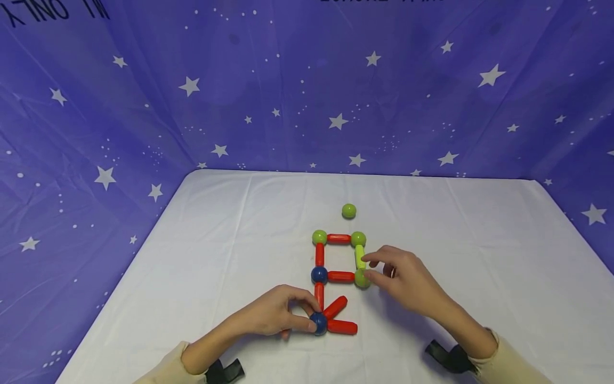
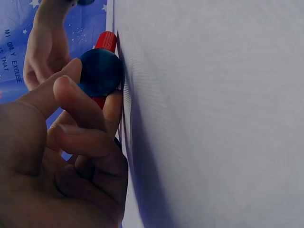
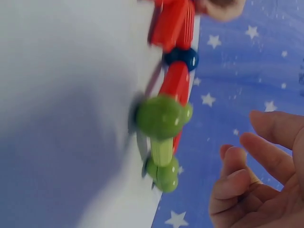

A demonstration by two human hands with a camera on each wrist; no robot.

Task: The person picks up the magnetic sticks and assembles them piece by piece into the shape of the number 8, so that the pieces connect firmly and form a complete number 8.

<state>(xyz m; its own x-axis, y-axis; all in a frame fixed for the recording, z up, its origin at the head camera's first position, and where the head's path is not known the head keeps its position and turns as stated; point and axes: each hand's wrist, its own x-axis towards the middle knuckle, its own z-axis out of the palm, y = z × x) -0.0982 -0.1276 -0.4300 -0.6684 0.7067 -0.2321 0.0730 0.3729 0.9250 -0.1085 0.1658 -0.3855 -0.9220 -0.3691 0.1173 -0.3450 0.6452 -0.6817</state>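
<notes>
My left hand (image 1: 274, 313) pinches a blue ball (image 1: 318, 324) at the near end of a figure of balls and rods. Two red rods, one slanted (image 1: 335, 308) and one level (image 1: 342, 327), stick out from that ball, and another red rod (image 1: 319, 296) joins it to a second blue ball (image 1: 319, 274). Farther off, red rods and a yellow-green rod (image 1: 360, 257) form a square with green balls at three corners. Beside the nearer right green ball (image 1: 362, 278) hovers my right hand (image 1: 408, 280), fingers loosely bent; the right wrist view shows it apart from the ball.
A loose green ball (image 1: 348, 211) lies beyond the square on the white tablecloth (image 1: 240, 240). Behind the table and at its sides hangs a blue-purple star-printed cloth (image 1: 288, 80). Dark straps (image 1: 451, 357) sit at both wrists.
</notes>
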